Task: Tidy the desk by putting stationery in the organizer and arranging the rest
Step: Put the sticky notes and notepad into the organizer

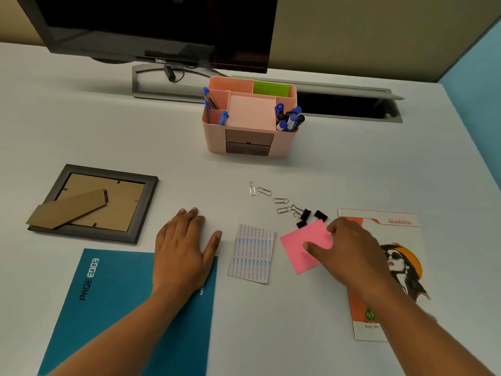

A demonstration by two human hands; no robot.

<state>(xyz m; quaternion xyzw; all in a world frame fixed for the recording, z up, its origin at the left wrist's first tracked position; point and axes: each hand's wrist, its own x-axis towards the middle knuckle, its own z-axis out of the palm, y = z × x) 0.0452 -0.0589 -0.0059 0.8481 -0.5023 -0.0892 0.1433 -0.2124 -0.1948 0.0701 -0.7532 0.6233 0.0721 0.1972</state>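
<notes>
Pink sticky pad (301, 248): lies flat on the worktop (108, 131), well in front of the organizer (214, 139), between the label sheet (252, 253) and the magazine (401, 267); its far corner touches the binder clips (305, 215).
Right hand (352, 248): the thumb lies on the pad's top face and the forefinger curls at its far right edge, so the fingers (332, 228) pinch that corner. The remaining ones are hidden.
Left hand (181, 248): flat and spread, its heel on the blue notebook (108, 308), holding nothing.
Step in hand: probably picking up the pad for the organizer.
Doing it well: hook a fingertip under the bottom sheet, grip the whole block, and lift straight up so the clips are not dragged.
Destination: the back compartment beside the green pad (271, 89) looks suitable.
Risk: pinching only the top sheets may peel them away.
</notes>
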